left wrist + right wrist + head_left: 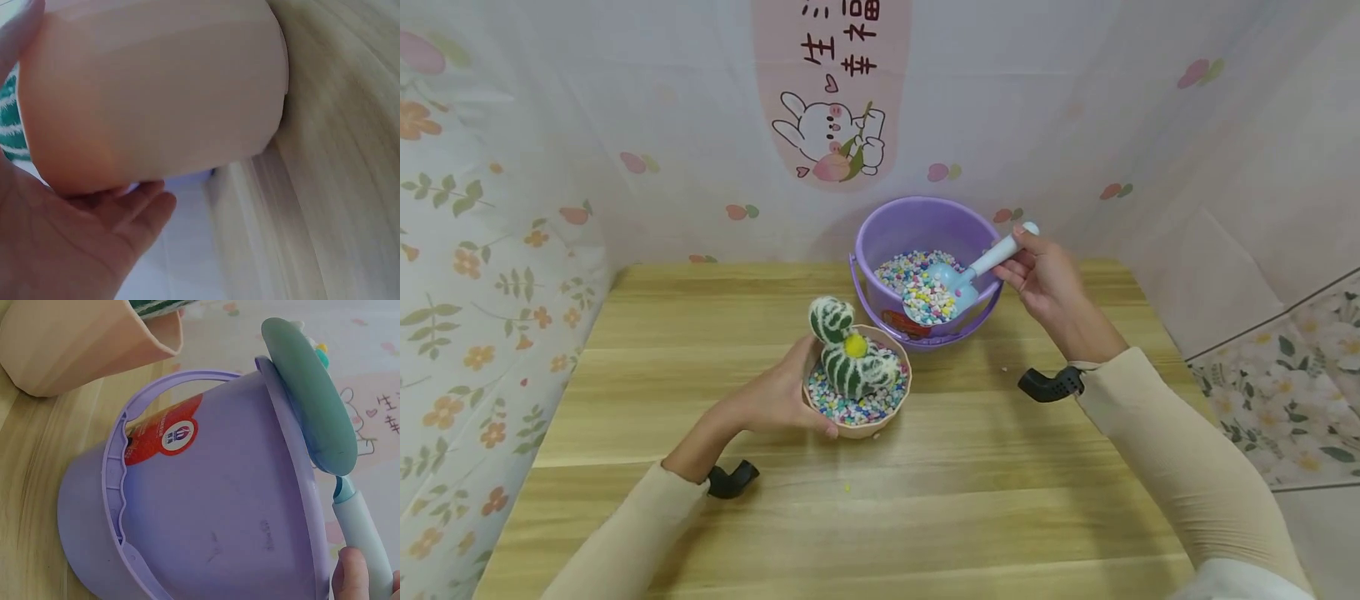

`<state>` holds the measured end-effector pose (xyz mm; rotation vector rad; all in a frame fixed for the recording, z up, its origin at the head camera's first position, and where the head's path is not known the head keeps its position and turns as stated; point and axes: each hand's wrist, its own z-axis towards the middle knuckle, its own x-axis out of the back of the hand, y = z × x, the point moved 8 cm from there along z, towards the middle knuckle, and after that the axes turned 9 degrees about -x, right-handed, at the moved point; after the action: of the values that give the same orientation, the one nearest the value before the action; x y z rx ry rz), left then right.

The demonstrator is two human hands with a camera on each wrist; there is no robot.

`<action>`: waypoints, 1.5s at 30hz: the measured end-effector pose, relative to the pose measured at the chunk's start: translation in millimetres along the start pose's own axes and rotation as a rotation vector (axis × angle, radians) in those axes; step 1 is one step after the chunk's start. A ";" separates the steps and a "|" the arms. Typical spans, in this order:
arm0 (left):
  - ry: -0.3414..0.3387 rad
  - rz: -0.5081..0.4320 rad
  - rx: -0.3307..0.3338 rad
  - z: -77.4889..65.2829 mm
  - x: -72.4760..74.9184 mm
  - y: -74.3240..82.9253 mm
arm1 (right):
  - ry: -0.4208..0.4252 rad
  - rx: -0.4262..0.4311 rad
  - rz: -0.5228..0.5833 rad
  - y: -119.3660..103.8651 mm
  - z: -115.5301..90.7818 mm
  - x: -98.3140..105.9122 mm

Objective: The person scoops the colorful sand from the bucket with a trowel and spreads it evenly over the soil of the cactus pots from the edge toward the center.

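Note:
A peach-coloured flower pot (859, 431) stands on the table, holding a green-and-white knitted cactus (844, 371) with a yellow flower, set in small coloured pebbles. My left hand (778, 392) grips the pot's left side, thumb in front and fingers behind; the left wrist view shows the pot wall (162, 94) close up. My right hand (1048, 279) holds a light blue toy shovel (996, 254) by its handle. Its scoop, heaped with coloured pebbles (929, 298), is over the front rim of a purple bucket (880, 225). More pebbles lie inside the bucket.
Wooden table (760, 517) beneath everything, with a few stray pebbles on it. The bucket's handle (115, 487) hangs down at its front, near the pot. Behind stands a white printed cloth (700, 150) with a rabbit picture; patterned cloth hangs at the left.

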<state>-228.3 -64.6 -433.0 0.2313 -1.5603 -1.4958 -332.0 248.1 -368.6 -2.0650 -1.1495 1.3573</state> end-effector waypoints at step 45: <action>-0.520 -0.247 0.040 31.7 0.9 -26.9 | -0.032 0.147 -0.088 17.4 -44.8 0.4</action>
<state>-263.2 -49.9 -450.3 0.0578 -2.0296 -1.8161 -284.8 242.7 -361.4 -1.8741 -1.1054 1.3934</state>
